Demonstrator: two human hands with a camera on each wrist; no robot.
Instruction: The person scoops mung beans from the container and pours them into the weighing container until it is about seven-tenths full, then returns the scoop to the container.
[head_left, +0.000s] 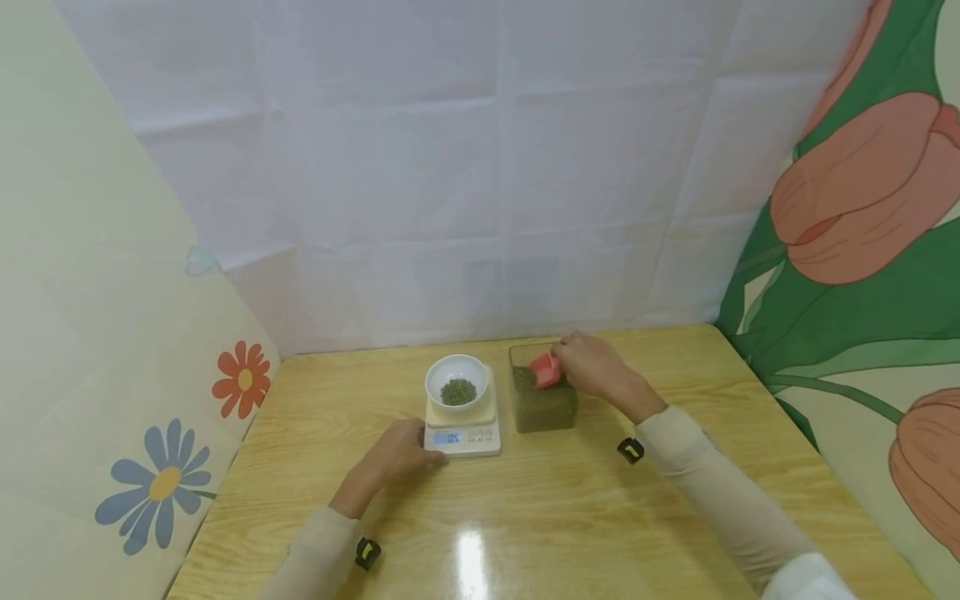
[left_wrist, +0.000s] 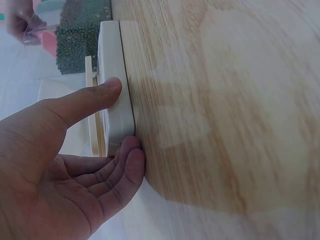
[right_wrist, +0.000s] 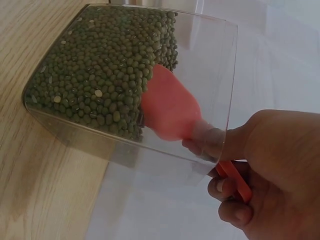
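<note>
A red scoop (right_wrist: 172, 107) is in my right hand (right_wrist: 280, 165), its handle gripped by curled fingers. The scoop's bowl dips into green mung beans (right_wrist: 100, 65) inside a clear plastic box (right_wrist: 210, 60). With thumb and curled fingers, my left hand (head_left: 401, 450) holds the near left corner of a white kitchen scale (head_left: 480, 446); the thumb (left_wrist: 107, 92) lies along its front edge. On the scale's platform sits a white bowl (head_left: 442, 369) with a small heap of mung beans (head_left: 458, 392) in it. The scale's display (head_left: 450, 437) is lit.
The box stands just right of the scale on a wood-grain table (head_left: 517, 517). A white cloth (head_left: 390, 208) hangs behind the table's far edge. Flower-patterned panels (head_left: 847, 275) flank both sides.
</note>
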